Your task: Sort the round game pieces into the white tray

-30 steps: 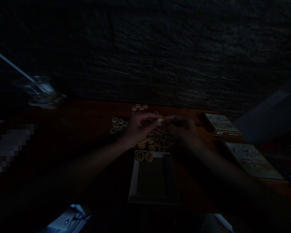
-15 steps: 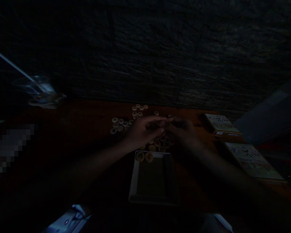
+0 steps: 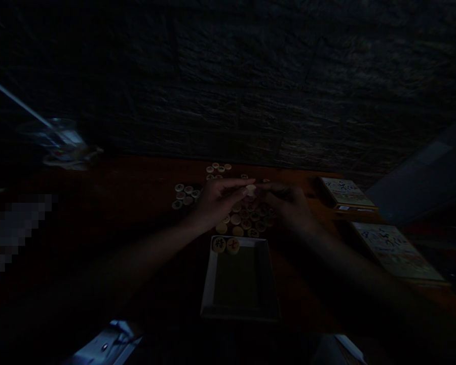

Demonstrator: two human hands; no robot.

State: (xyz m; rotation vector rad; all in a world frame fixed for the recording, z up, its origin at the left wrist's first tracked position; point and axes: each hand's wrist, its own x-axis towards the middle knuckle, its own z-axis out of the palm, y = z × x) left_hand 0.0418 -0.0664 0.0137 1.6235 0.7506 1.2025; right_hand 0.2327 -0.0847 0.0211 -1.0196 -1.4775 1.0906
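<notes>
In the dim head view, a pale round game piece [image 3: 251, 190] is between the fingertips of both hands. My left hand [image 3: 218, 200] pinches it from the left. My right hand [image 3: 289, 200] meets it from the right, with forefinger and thumb around its edge. Below the hands lie several loose round pieces [image 3: 235, 219] on the wooden table. Nearer to me is a shallow open box [image 3: 209, 284]. Two pieces lie side by side at its far left corner, one with a black character [image 3: 219, 245], one with a red character [image 3: 233, 246].
More pieces [image 3: 180, 195] lie left of my hands and toward the dark brick wall [image 3: 231, 101]. Two printed flat boxes [image 3: 347, 193] [image 3: 397, 251] rest at the right. A clear cup [image 3: 66, 137] with a straw stands at the back left.
My fingertips have parted slightly, and a pale piece now shows between them. My left hand has shifted a little left. The two pieces in the box have not moved.
</notes>
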